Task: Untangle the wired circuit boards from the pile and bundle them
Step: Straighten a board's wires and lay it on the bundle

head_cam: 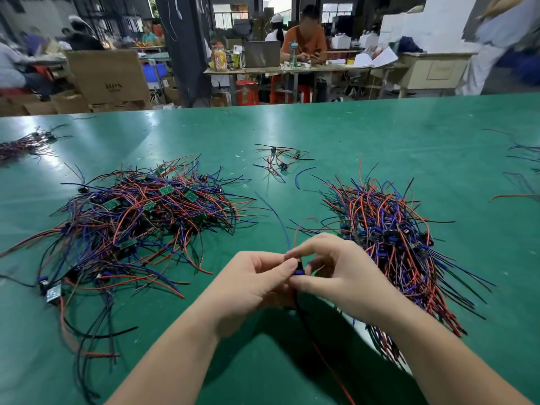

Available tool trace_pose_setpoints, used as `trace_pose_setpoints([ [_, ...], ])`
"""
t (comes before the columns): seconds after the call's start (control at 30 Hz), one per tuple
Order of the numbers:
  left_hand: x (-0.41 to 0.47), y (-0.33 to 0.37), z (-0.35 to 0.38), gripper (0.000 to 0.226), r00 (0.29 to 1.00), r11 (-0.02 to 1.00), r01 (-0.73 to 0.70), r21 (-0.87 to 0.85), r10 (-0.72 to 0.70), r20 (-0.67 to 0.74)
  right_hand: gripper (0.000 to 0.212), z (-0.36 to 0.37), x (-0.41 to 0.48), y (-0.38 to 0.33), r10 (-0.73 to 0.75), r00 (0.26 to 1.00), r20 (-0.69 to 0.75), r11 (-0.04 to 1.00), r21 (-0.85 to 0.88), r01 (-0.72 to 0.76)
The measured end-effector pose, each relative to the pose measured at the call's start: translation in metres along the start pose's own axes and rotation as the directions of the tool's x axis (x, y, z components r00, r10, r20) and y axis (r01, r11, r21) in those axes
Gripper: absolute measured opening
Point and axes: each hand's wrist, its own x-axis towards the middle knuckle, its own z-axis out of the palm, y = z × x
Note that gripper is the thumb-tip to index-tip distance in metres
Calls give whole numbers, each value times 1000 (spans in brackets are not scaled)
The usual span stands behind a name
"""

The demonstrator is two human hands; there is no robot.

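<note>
left hand (255, 283): fingers curled; thumb tip pinches the wired board (298, 272) from its left side
right hand (339, 268): forefinger arched over the top, thumb beneath; pinches the same piece; lower fingers hidden behind the palm
wired board: held above the table (380, 133), between the two heaps; only a blue-and-black speck shows between the fingertips; board face hidden; its leads (320, 353) run to the bottom edge, cut off there
tangled pile (140, 223): left of the hands; red, blue and black wires crossed every way; small green boards on top; count underneath cannot be told
aligned heap (394, 247): right of the hands; wires roughly parallel; near end hidden behind the right forearm
small cluster (280, 159): a few pieces farther back, well apart
far-left bundle (23, 144): blurred; cut off by the frame
</note>
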Motion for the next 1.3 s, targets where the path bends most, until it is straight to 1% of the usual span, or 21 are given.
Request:
trace_pose_setpoints([
  [0.1,-3,6,-1,30,997,997,-79,27,78,23,21,1,0,-3,-164,968,-190,985,-85,150],
  [0.17,0,11,-9,21,966,960,-183,214,216,-144,22,-7,1,-4,-282,885,-371,952,-222,210],
  [0.2,2,13,-19,19,905,884,-204,421,334,-264,23,-13,2,-3,-313,831,-460,936,-295,190],
  [0.23,2,14,-30,21,809,750,-142,646,465,-361,23,-21,3,-1,-316,786,-531,926,-352,134],
  [0.3,4,11,-57,31,657,470,136,872,617,-434,31,-36,5,5,-216,761,-612,907,-415,-76],
  [0.37,7,4,-79,43,653,371,375,850,544,-526,48,-45,5,14,-22,788,-616,823,-458,-335],
  [0.43,9,-2,-90,46,706,306,515,801,380,-598,56,-46,4,19,59,802,-594,766,-489,-418],
  [0.5,14,-7,-94,39,735,219,567,794,299,-608,45,-41,3,17,-25,824,-566,804,-501,-320],
  [0.57,16,-9,-96,30,712,190,582,791,353,-608,32,-33,3,12,-110,839,-532,849,-489,-200],
  [0.63,17,-8,-98,25,664,192,603,774,416,-621,25,-24,3,8,-147,856,-496,868,-479,-129],
  [0.73,17,-8,-99,21,601,274,605,748,460,-654,21,-15,3,6,-154,885,-440,880,-468,-80],
  [0.8,15,-7,-100,18,560,370,544,753,508,-654,19,-13,2,6,-158,893,-422,887,-458,-59],
  [0.87,14,-4,-97,13,508,567,360,741,547,-665,17,-13,2,5,-167,890,-424,894,-446,-45],
  [0.93,13,6,-89,17,503,834,-64,547,501,-704,16,-14,3,3,-182,878,-442,904,-426,-27],
  [0.97,11,12,-83,18,506,881,-277,384,474,-721,17,-14,3,2,-190,873,-450,910,-413,-15],
  [1.0,7,18,-78,19,508,870,-424,253,459,-729,18,-14,2,1,-189,869,-458,922,-388,-4],
  [1.07,0,28,-69,21,543,800,-594,78,471,-695,20,-13,1,0,-104,875,-472,975,-224,-5],
  [1.13,-5,35,-59,28,605,735,-673,-83,482,-633,24,-12,2,-2,66,910,-410,996,74,-38],
  [1.2,-7,35,-50,47,628,693,-703,-159,501,-596,27,-9,3,-4,174,941,-289,949,304,-82],
  [1.23,-8,35,-45,59,597,677,-726,-123,532,-600,28,-8,4,-5,200,949,-242,924,369,-100],
  [1.3,-9,32,-40,79,457,625,-776,87,652,-606,29,-6,4,-5,221,956,-192,891,438,-118],
])
